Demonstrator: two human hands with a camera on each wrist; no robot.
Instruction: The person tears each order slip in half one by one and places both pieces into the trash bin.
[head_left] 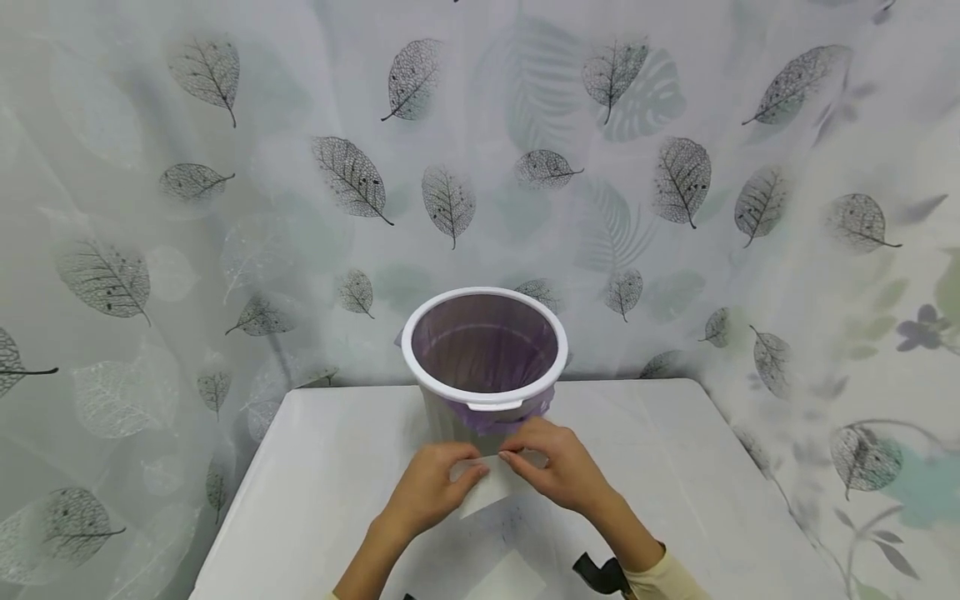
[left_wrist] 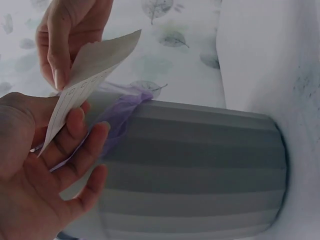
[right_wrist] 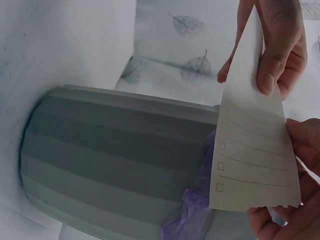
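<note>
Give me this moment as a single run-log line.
left hand: pinches checkbox paper; right hand: pinches same paper; bin: upright, purple liner; table: another pale sheet

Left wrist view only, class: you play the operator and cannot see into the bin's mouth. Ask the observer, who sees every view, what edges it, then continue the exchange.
Observer: In the head view, a white rim runs round the mouth of the bin.
Operator: The left hand and right hand hold a printed sheet, steeply angled to me. How many boxes can you count?
Observer: Five small boxes show in the right wrist view.
Operator: Does anything lie on the table nearer the person?
Observer: Yes, what looks like another pale sheet, partly cut off by the head view's lower edge.
</note>
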